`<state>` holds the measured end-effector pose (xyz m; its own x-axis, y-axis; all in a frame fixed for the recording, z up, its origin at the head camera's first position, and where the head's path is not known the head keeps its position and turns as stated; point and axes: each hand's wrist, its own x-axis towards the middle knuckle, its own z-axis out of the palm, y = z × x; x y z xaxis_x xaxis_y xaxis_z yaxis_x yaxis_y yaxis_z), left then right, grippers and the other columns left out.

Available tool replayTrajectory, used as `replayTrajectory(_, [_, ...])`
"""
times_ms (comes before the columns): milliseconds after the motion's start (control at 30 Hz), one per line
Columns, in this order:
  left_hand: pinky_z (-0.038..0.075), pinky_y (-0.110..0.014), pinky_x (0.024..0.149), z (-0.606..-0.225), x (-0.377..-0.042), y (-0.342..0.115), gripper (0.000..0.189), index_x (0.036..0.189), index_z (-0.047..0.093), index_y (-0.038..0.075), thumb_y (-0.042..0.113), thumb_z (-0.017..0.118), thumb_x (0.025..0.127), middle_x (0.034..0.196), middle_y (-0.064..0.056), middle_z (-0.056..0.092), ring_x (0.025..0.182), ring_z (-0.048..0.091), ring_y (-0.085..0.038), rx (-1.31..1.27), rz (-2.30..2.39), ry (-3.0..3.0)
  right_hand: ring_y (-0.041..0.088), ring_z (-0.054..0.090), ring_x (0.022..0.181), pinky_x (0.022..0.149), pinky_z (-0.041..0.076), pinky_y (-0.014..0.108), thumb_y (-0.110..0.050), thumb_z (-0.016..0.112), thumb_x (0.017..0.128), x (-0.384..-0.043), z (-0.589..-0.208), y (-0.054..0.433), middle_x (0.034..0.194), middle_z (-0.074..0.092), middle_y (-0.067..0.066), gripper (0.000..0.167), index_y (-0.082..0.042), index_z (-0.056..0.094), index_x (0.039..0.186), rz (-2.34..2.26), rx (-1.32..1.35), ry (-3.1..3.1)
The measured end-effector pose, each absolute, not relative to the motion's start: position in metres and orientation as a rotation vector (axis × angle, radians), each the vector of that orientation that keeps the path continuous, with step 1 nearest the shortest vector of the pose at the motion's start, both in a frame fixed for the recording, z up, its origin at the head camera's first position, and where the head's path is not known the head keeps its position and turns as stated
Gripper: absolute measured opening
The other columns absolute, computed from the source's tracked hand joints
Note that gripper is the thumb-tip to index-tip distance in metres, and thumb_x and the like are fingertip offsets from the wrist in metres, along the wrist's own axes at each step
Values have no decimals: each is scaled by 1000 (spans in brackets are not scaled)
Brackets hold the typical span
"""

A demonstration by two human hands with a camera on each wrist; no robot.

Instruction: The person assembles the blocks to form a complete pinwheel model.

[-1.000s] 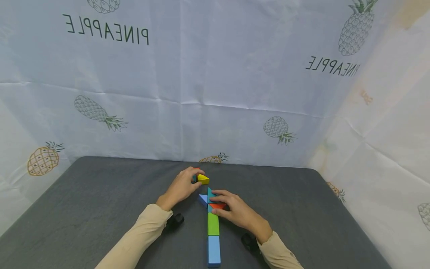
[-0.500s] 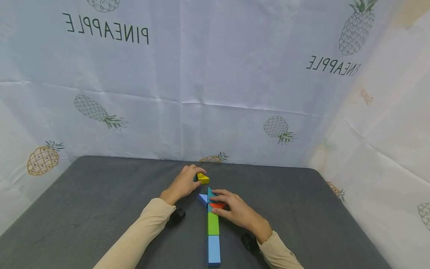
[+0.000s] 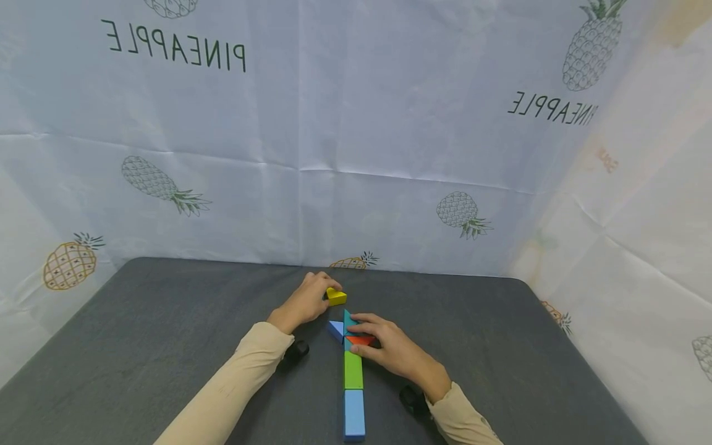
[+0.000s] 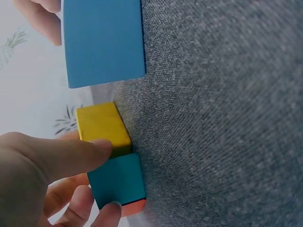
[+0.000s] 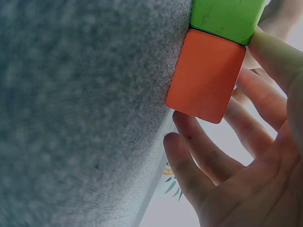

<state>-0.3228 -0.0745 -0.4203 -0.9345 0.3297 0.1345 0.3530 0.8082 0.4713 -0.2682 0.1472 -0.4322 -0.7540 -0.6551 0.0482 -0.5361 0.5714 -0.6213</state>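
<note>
At the far middle of the table, my left hand (image 3: 303,303) pinches a yellow triangular block (image 3: 337,299). In the left wrist view the thumb presses the yellow block's near face, with other fingers partly hidden behind. A teal block (image 4: 120,177) sits against it, fingertips at its edge, and a red block (image 4: 135,208) shows just beyond. My right hand (image 3: 397,347) rests with loosely bent fingers over a row of blocks. Its fingers touch a teal triangle (image 3: 347,322), and its thumb lies near a red triangle (image 3: 364,340) and a green block (image 3: 353,371).
A light blue block (image 3: 354,414) ends the row nearest the body. A blue triangle (image 3: 336,330) juts out left of the teal one. The dark grey table (image 3: 500,352) backs onto a hanging pineapple-print cloth (image 3: 378,123).
My left hand has shifted slightly right and closed in around the yellow block; the teal and red pieces beside it are now hidden in the head view. The right hand stays still.
</note>
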Motion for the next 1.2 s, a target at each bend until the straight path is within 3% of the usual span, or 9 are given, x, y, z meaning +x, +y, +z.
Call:
replayTrajectory(433, [48,-45,96,-420,-324,-75,31,118,71,11,13,76,88,115,-6,63,109,51,-27,-571,-794,-2955,26,55,130,99,52,35,-35,61,99,-268,-432,147,153,44,7,43,-12,62,135,-940,-1001,2613])
replayTrajectory(633, [49,-44,92,-418,-322,-76,31,116,72,10,13,77,86,109,-6,63,103,53,-26,-590,-817,-2901,27,55,130,100,52,36,-35,61,99,-267,-431,146,153,44,8,43,-12,62,135,-945,-1000,2610])
replayTrajectory(1200, [51,-43,93,-407,-309,-81,31,117,70,9,10,76,86,111,-5,63,100,58,-23,-624,-918,-2849,28,54,131,99,52,37,-36,60,99,-268,-432,147,153,44,9,44,-11,62,134,-946,-1007,2614])
